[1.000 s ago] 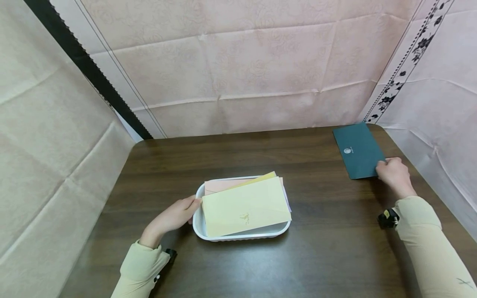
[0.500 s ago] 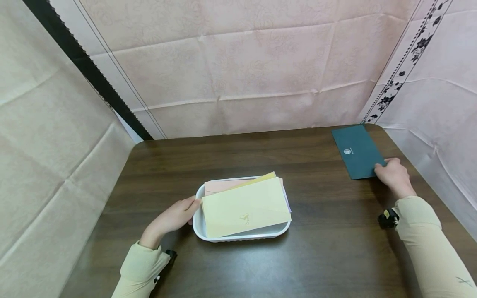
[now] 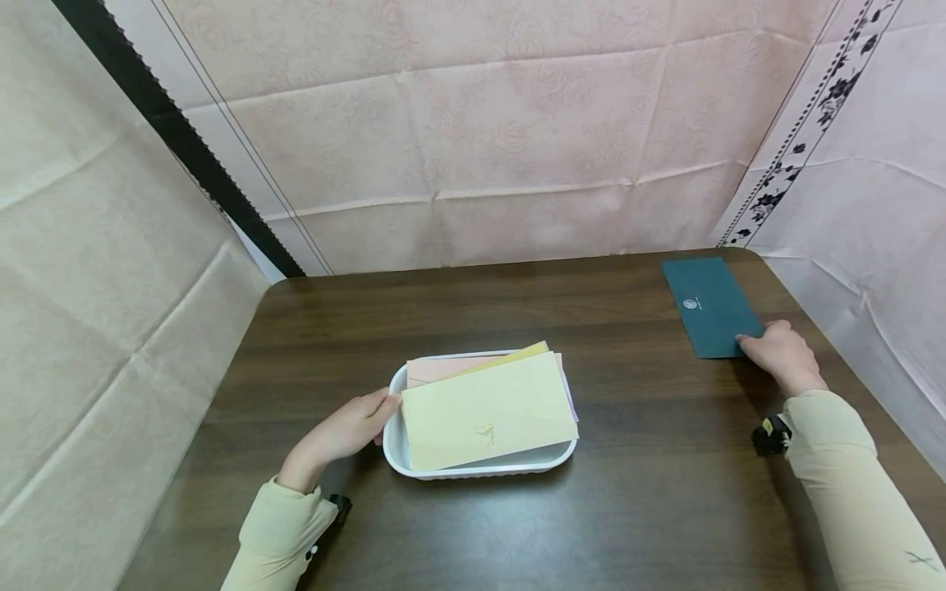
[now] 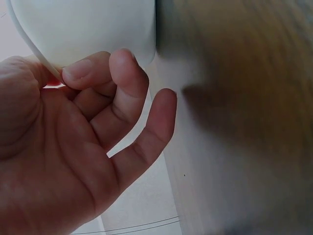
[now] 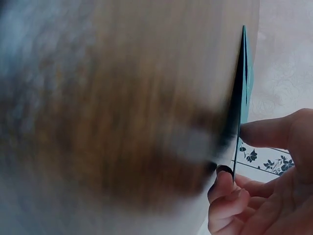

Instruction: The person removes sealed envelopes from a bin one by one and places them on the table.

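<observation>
Right arm reaches forward to the table's far right, right hand [image 3: 783,355] pinching the near right corner of a teal envelope [image 3: 713,308] between thumb and curled fingers; left hand [image 3: 351,427] grips the left rim of a white plastic tray [image 3: 480,472], thumb on top, other fingers bent below. Tray sits mid-table on the brown wood-grain table [image 3: 628,509], a pale yellow envelope [image 3: 488,410] on top of its stack. Versus one second ago, the teal envelope's far edge sits lower in the head view, now short of the table's back edge; left hand and tray look unchanged.
</observation>
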A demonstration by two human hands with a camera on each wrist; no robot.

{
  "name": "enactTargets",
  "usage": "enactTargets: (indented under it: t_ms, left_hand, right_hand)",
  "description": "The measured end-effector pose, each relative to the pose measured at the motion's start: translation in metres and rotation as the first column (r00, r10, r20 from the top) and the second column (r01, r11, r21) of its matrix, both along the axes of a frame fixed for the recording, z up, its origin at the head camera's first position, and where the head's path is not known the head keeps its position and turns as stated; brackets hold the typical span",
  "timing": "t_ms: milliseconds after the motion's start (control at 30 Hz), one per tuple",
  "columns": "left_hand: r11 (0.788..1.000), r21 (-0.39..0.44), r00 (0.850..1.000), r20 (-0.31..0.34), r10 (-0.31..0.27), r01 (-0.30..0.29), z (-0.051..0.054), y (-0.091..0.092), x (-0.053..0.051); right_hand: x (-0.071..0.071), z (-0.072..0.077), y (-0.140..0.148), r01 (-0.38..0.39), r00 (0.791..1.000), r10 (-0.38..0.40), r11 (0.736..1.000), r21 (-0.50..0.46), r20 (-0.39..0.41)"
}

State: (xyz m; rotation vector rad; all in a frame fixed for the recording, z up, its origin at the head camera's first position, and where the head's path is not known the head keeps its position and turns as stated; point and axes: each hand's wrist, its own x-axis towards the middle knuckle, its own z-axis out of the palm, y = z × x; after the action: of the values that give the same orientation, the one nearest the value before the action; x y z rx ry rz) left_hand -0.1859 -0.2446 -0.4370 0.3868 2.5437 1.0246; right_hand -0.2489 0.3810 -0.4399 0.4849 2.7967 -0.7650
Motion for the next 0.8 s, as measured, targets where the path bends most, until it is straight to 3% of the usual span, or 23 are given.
enactTargets:
  t_ms: [800]
  left_hand:
    - [1.0,0.024,1.0,0.017,-0.013,0.013,-0.002,-0.0033,-0.0015]
  right_hand:
    - [-0.0026,0.0025,-0.0036,0.028,0.999,-0.032,0.994,0.104,0.041]
